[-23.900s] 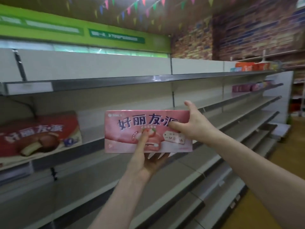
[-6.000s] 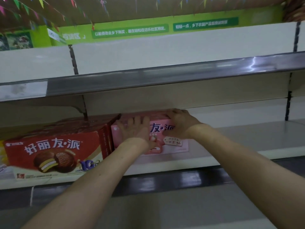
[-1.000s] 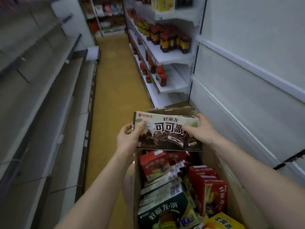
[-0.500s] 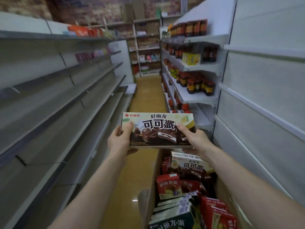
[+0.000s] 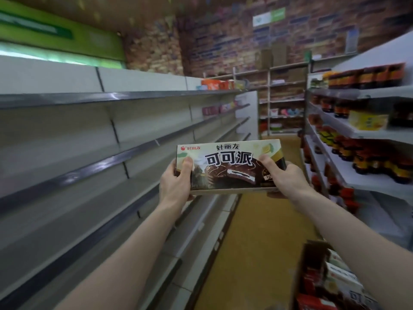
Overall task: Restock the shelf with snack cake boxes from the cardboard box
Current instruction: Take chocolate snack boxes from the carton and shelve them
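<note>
Cocoa pie box (image 5: pixel 230 166): held up in mid-air over the aisle, printed front facing the camera, long side level.
Left hand (image 5: pixel 176 182): clasped on the box's left end, thumb across the front.
Right hand (image 5: pixel 281 177): clasped on the right end, thumb on the front.
Grey shelves (image 5: pixel 93 159): left, running into the distance, bare nearby.
Cardboard box (image 5: pixel 301 271): near right, low, holding more snack boxes.
Bottle shelves (image 5: pixel 362 135): right side.

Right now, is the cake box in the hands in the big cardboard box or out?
Out. Both hands hold the cake box in the air, well above the cardboard box.
</note>
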The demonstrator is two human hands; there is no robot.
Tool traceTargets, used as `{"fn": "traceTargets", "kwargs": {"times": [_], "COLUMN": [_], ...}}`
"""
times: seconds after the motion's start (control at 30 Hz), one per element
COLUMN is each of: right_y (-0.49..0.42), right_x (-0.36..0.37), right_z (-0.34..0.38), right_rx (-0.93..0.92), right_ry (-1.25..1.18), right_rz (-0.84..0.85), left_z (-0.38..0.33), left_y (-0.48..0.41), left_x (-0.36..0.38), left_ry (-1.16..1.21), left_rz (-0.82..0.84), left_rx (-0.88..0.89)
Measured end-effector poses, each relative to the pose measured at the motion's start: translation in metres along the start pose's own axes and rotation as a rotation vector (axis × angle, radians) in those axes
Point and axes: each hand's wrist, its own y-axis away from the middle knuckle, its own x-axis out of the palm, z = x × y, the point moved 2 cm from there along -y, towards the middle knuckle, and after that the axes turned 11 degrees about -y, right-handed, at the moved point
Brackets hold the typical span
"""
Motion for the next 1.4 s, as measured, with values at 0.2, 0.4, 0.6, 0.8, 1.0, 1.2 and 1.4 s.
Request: {"fn": "traceTargets", "kwargs": {"times": [0.2, 0.4, 0.6, 0.8, 1.0, 1.2, 1.4], "right_y": [-0.013, -0.016, -0.015, -0.026, -0.053, -0.091, -0.15], "right_x": [0.108, 0.224, 0.328, 0.405, 0.458, 0.51, 0.567], "right_z": [0.019, 0.037, 0.047, 0.046, 0.049, 0.039, 0.026], "right_rx": [-0.06, -0.106, -0.127, -0.088, -0.079, -0.072, -0.002], "right_ry": [0.005, -0.021, -0.021, -0.009, 0.001, -0.053, -0.103], "right_rz": [0.153, 0.26, 0.362, 0.432, 0.523, 0.604, 0.779], "left_z": [0.014, 0.036, 0.066, 0.09, 0.105, 0.12, 0.135], "left_y": [-0.04, -0.078, -0.111, -0.141, -0.175, -0.216, -0.267], "left_x": [-0.098, -0.198, -0.282, -0.331, -0.354, -0.359, -0.353], "left_ry": [-0.064, -0.108, -0.099, -0.106, -0.131, -0.135, -0.227], "left_rz": [-0.146, -0.258, -0.384, -0.438, -0.471, -0.556, -0.727], "left_rx": [0.01, -0.012, -0.04, -0.143, -0.189, -0.258, -0.238]}}
